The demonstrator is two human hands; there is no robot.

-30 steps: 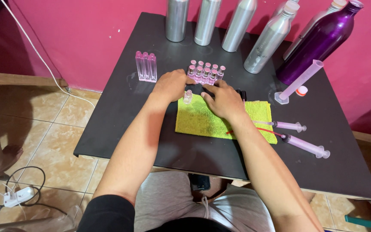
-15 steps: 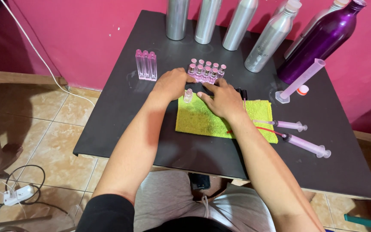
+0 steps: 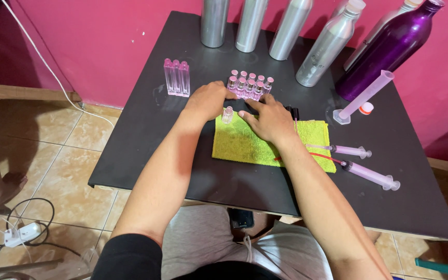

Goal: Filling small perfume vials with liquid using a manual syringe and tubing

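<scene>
Nearest the camera are a lap in grey shorts and two bare forearms reaching up to a black table. On the floor at 8 o'clock there's a white power strip with cables.

On the table sits one yellow-green cloth. The right hand lies flat on it, palm down, fingers spread and gripping nothing, fingertips pointing at 11 o'clock toward the vials. At 3 o'clock from that hand are two syringes with pale purple liquid: the short syringe on the cloth's edge, the long syringe just below it on bare table, with a thin red tube running across the cloth to them.

One small clear vial stands upright on the cloth's top left corner, right between both hands. The left hand is curled loosely at the vial's 10 o'clock; can't tell if it actually touches it, and it touches the vial cluster's near edge.

The vial cluster is at 12 o'clock, about ten pink vials in two rows. Three tall clear bottles stand together at 10 o'clock.

At 2 o'clock a measuring cylinder lies tipped over, a small white and red cap beside it.

Along the pink wall: five silver bottles and one purple bottle
</scene>
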